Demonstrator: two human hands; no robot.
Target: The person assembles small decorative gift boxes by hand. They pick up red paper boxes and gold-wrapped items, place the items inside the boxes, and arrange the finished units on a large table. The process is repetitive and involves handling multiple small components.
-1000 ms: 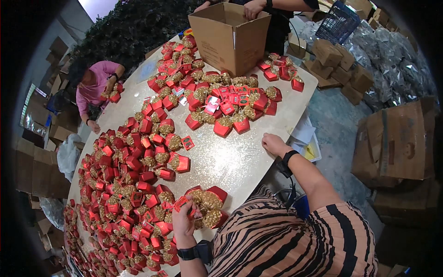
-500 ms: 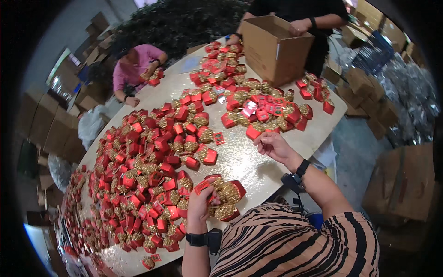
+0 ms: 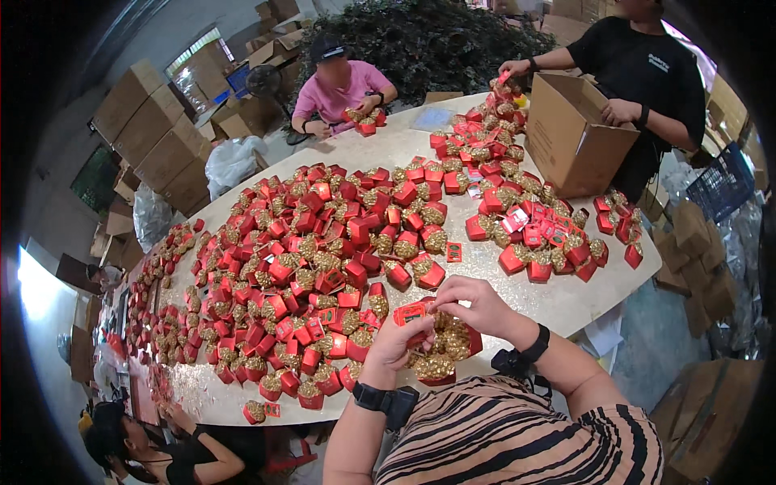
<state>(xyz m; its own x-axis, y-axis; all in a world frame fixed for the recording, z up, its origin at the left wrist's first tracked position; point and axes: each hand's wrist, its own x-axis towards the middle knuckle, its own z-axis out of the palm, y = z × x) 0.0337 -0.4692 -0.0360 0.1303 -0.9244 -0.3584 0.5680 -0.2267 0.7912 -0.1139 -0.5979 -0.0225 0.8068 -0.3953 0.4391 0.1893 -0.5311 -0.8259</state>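
Observation:
My left hand (image 3: pixel 391 346) is closed on a red paper tag (image 3: pixel 409 313) at the table's near edge. Right beside it sits a cluster of red pots topped with gold glitter balls (image 3: pixel 444 349), partly hidden by my hands. My right hand (image 3: pixel 477 307) is pinched at the tag's corner, above the cluster. What lies between its fingertips is too small to make out. To the left spreads a large heap of similar red-and-gold ornaments (image 3: pixel 307 259). A loose red tag (image 3: pixel 454 252) lies flat on the table beyond my hands.
The pale table (image 3: pixel 412 153) carries another group of ornaments with tags (image 3: pixel 537 234). An open cardboard box (image 3: pixel 578 141) stands at the far right, with a person in black (image 3: pixel 647 73) beside it. A person in pink (image 3: pixel 343 89) handles ornaments across the table; another person (image 3: pixel 153 444) is at lower left.
My right hand has come from over the table to the tag in my left hand. The view has shifted, showing more of the far side. The person in black now lifts ornaments beside the box.

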